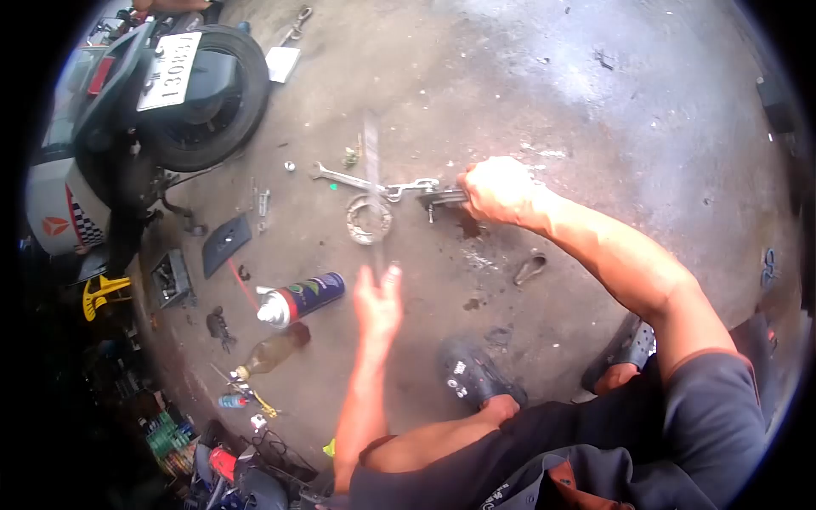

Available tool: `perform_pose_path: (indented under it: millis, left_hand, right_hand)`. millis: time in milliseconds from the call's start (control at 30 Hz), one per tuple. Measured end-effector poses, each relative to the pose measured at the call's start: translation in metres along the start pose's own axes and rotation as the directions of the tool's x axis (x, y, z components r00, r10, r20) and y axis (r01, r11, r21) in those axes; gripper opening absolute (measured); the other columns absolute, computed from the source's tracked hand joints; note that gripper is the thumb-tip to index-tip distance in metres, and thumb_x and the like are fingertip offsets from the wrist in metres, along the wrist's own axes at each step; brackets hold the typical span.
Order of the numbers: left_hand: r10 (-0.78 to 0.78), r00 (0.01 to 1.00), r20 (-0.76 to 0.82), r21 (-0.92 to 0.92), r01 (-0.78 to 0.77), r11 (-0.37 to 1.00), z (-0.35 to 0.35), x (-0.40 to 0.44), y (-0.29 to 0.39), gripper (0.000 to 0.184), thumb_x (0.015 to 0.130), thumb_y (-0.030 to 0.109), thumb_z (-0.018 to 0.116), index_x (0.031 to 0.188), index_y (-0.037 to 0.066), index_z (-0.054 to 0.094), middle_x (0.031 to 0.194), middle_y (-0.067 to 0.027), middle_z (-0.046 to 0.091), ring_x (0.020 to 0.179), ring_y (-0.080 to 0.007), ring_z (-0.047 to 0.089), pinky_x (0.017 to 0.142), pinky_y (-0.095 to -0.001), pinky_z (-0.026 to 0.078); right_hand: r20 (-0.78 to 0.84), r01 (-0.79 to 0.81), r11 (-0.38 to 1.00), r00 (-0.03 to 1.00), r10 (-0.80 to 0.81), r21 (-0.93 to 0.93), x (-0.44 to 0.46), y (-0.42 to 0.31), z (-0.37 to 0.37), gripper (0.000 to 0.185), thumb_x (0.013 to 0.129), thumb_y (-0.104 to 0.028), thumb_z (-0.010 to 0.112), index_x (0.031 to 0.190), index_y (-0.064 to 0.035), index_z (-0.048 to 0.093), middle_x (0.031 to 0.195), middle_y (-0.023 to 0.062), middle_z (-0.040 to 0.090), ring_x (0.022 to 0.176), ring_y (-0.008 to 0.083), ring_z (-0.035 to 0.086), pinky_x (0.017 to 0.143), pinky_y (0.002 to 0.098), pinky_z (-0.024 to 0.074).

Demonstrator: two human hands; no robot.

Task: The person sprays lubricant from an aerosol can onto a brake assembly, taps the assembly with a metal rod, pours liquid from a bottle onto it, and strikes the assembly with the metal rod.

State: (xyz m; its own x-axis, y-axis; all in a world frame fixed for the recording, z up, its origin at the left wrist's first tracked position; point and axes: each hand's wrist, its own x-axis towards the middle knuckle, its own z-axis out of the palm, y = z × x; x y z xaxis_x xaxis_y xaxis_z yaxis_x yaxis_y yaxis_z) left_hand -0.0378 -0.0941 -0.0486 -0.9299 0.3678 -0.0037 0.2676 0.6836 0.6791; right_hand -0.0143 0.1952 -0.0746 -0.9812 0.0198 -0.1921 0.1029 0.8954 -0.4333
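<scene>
My left hand (378, 302) is closed around the lower end of a long thin grey bar (371, 149), smeared by motion. A grey metal ring (350, 219) sits across the bar's line; whether the two are joined, I cannot tell. My right hand (501, 189) is a fist around a dark metal part (442, 199) with a small bolt pointing down. Just left of that part is a shiny metal link-like piece (414, 184). A spanner (336, 176) lies on the floor beyond the ring, its right end near the bar.
A motorbike's rear wheel (246, 106) stands at upper left. A spray can (302, 299) and a bottle (274, 350) lie left of my left hand. A dark flat plate (226, 245) and a small tray (172, 278) sit farther left. My shoe (472, 374) is close in front.
</scene>
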Motion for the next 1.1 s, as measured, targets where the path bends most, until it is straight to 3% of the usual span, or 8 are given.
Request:
perform_pose_path:
  millis: [200,267,333,567,700,800,1000,1100]
  left_hand:
    - [0.159,0.867,-0.472,-0.463,-0.398,0.792,-0.066,0.011,0.12,0.016,0.095,0.014,0.058,0.092,0.003,0.047,0.069,-0.0017,0.049,0.055,-0.0081,0.044,0.049,-0.0228,0.036]
    - [0.54,0.801,-0.256,0.428,-0.407,0.807,-0.03,-0.008,0.039,0.025,0.093,0.02,0.064,0.094,-0.002,0.051,0.073,-0.0147,0.061,0.059,-0.0328,0.058,0.061,-0.0425,0.05]
    - [-0.172,0.957,0.232,0.439,0.055,0.897,0.01,-0.024,-0.029,0.034,0.09,0.022,0.07,0.096,-0.006,0.051,0.067,-0.0186,0.06,0.059,-0.035,0.058,0.064,-0.0483,0.049]
    - [-0.026,0.921,-0.389,-0.491,-0.184,0.852,-0.068,0.013,0.123,0.012,0.094,0.007,0.064,0.093,0.002,0.053,0.069,0.0022,0.048,0.058,-0.0104,0.045,0.055,-0.0275,0.043]
    - [-0.046,0.999,0.007,0.31,0.042,0.95,0.003,-0.024,-0.002,0.036,0.089,0.023,0.071,0.095,-0.007,0.053,0.084,-0.0218,0.067,0.072,-0.0356,0.065,0.075,-0.0469,0.052]
    - [-0.384,0.896,0.223,0.256,0.326,0.91,-0.006,-0.007,-0.01,0.046,0.088,0.03,0.073,0.097,-0.012,0.055,0.093,-0.0317,0.068,0.085,-0.045,0.066,0.08,-0.0499,0.051]
    - [-0.058,0.918,-0.391,-0.499,-0.159,0.852,-0.071,0.006,0.105,0.023,0.096,0.016,0.064,0.104,-0.004,0.058,0.08,-0.0108,0.063,0.067,-0.0222,0.059,0.062,-0.0362,0.049]
    - [0.163,0.943,-0.291,0.27,-0.083,0.959,0.0,-0.025,-0.003,0.038,0.093,0.021,0.066,0.114,-0.01,0.058,0.093,-0.0221,0.069,0.084,-0.038,0.066,0.077,-0.0415,0.052]
  right_hand:
    - [-0.11,0.029,0.995,0.994,-0.019,0.092,-0.023,-0.002,0.011,0.023,0.083,-0.028,0.062,0.092,-0.008,0.07,0.088,0.0172,0.069,0.077,0.037,0.069,0.072,0.0461,0.0563]
    - [-0.207,0.111,0.989,0.974,-0.089,0.096,-0.025,0.004,0.024,0.017,0.082,-0.022,0.061,0.09,-0.0076,0.067,0.089,0.0173,0.067,0.076,0.0382,0.068,0.069,0.0476,0.0555]
    - [-0.117,0.126,0.992,0.986,-0.121,0.032,-0.024,-0.002,0.012,0.017,0.081,-0.021,0.062,0.092,-0.0077,0.066,0.088,0.0164,0.067,0.077,0.0376,0.068,0.068,0.0474,0.0553]
    - [-0.16,0.105,0.99,0.983,-0.089,0.095,-0.03,0.013,0.016,0.02,0.08,-0.023,0.067,0.092,-0.0066,0.065,0.089,0.0169,0.066,0.077,0.0369,0.068,0.068,0.0477,0.0551]
    - [-0.212,0.151,0.987,0.968,-0.136,0.058,-0.033,0.009,0.02,0.019,0.079,-0.022,0.066,0.091,-0.0072,0.066,0.086,0.0155,0.067,0.076,0.0355,0.069,0.067,0.0454,0.0557]
    - [-0.041,0.155,0.987,0.987,-0.156,-0.03,-0.014,-0.004,0.017,0.021,0.079,-0.024,0.067,0.094,-0.0093,0.066,0.09,0.016,0.067,0.078,0.0353,0.069,0.068,0.0462,0.0554]
    - [-0.183,0.153,0.985,0.974,-0.136,0.077,-0.031,0.008,0.026,0.019,0.08,-0.024,0.066,0.091,-0.0087,0.064,0.088,0.0162,0.065,0.075,0.0369,0.068,0.067,0.0467,0.0553]
    - [-0.235,0.173,0.982,0.96,-0.15,0.077,-0.029,0.009,0.027,0.019,0.079,-0.024,0.066,0.088,-0.0079,0.063,0.086,0.0155,0.065,0.075,0.0368,0.067,0.067,0.0471,0.055]
